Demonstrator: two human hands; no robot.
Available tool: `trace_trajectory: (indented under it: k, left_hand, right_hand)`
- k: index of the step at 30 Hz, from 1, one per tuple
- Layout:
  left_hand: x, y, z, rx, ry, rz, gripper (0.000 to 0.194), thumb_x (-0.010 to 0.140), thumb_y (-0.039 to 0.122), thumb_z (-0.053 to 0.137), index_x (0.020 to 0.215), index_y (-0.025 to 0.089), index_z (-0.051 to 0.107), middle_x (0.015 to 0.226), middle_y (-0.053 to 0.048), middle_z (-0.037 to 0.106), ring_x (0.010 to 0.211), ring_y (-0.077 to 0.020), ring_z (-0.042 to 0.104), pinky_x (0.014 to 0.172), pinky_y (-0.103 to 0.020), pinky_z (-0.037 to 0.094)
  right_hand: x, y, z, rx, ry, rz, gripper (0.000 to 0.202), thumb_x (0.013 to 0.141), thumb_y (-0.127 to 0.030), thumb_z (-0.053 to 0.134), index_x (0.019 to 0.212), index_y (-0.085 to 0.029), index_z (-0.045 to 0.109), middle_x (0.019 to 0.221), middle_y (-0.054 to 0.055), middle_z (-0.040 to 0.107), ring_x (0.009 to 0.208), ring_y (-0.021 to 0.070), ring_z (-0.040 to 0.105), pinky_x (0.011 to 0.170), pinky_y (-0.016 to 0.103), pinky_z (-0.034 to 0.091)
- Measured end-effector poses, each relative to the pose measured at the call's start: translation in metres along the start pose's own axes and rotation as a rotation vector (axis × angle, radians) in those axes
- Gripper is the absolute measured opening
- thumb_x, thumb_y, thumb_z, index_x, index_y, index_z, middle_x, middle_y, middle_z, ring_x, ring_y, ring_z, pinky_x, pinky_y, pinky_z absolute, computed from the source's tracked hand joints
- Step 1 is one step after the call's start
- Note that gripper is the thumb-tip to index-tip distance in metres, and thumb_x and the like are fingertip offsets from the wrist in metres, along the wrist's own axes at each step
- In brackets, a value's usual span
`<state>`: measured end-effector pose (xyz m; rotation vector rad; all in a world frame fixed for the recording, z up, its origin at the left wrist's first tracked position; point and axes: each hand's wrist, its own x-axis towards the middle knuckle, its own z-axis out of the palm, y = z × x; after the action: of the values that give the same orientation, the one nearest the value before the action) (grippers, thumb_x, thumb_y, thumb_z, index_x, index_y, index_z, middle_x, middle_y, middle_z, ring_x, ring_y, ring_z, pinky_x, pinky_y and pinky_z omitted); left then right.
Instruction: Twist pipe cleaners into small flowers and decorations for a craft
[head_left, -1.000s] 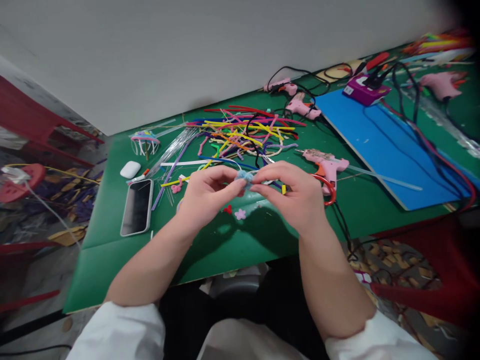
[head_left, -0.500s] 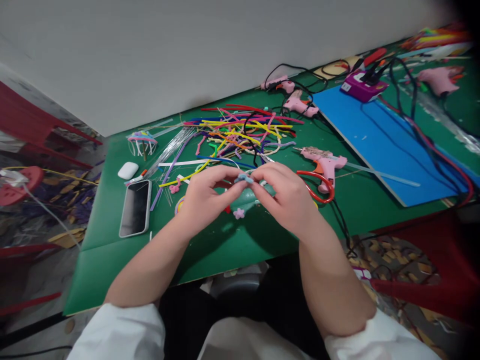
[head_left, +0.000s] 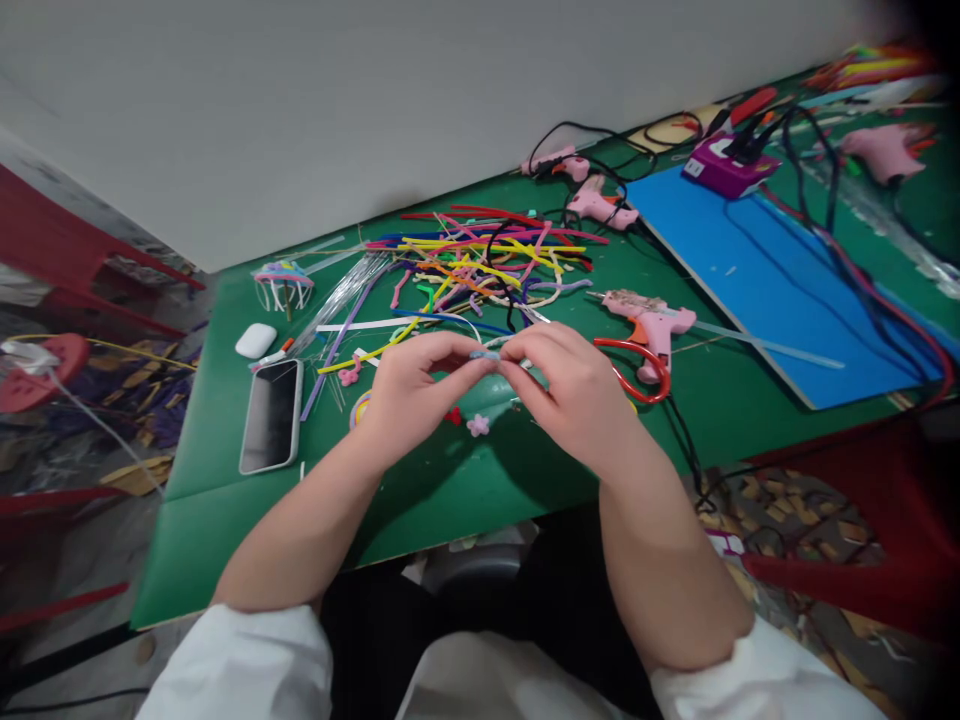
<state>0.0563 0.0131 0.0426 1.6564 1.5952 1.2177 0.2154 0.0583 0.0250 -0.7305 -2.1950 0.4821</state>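
Note:
Between the fingertips of my left hand (head_left: 412, 395) and my right hand (head_left: 566, 395) is a small light-blue pipe cleaner piece (head_left: 486, 354), bent into a compact shape. Both hands pinch it just above the table, and the fingers hide part of it. Below them on the green table lies a small lilac pipe cleaner flower (head_left: 478, 426), with a red bit (head_left: 453, 416) beside it. Red-handled scissors (head_left: 656, 375) lie by my right hand, partly covered by it. A pink flower shape (head_left: 349, 372) lies left of my left hand.
Many coloured pipe cleaners (head_left: 487, 262) are heaped behind my hands. A pink glue gun (head_left: 652, 322) lies at right, near a blue board (head_left: 757, 290) with a purple power socket (head_left: 729, 165) and cables. A phone (head_left: 271, 418), white case (head_left: 256, 341) and decorated umbrella-like piece (head_left: 283, 278) are at left.
My fingertips have turned the light-blue piece a little, so less of it shows. Both hands stay in nearly the same place, still pinching it.

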Motion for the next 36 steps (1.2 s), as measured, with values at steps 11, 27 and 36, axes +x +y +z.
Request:
trace_trajectory:
  k: [11,27,36]
  left_hand:
    - [0.000,-0.006,0.010,-0.309,0.130,-0.128,0.019,0.071,0.035,0.068,0.072,0.016,0.062,0.061,0.001,0.063,0.055,-0.0096,0.059,0.055,-0.020,0.048]
    - [-0.005,-0.001,0.010,-0.179,0.233,-0.091,0.018,0.072,0.035,0.066,0.079,0.018,0.069,0.067,0.000,0.069,0.058,-0.0112,0.063,0.058,-0.022,0.050]
    - [-0.008,0.002,0.005,0.025,0.147,-0.002,0.016,0.076,0.032,0.062,0.085,0.021,0.071,0.075,-0.001,0.070,0.066,-0.0132,0.063,0.063,-0.023,0.051]
  right_hand:
    - [0.004,-0.012,0.010,0.249,0.178,0.224,0.011,0.082,-0.020,0.051,0.072,-0.019,0.055,0.071,0.000,0.058,0.071,0.0133,0.054,0.066,0.026,0.043]
    - [0.003,-0.013,0.025,0.666,0.298,0.492,0.015,0.076,-0.033,0.061,0.074,-0.018,0.065,0.070,-0.001,0.066,0.067,0.0116,0.061,0.064,0.024,0.050]
    - [0.004,-0.010,0.009,0.396,0.224,0.355,0.011,0.077,-0.023,0.059,0.069,-0.018,0.063,0.069,-0.001,0.064,0.066,0.0111,0.058,0.062,0.023,0.047]
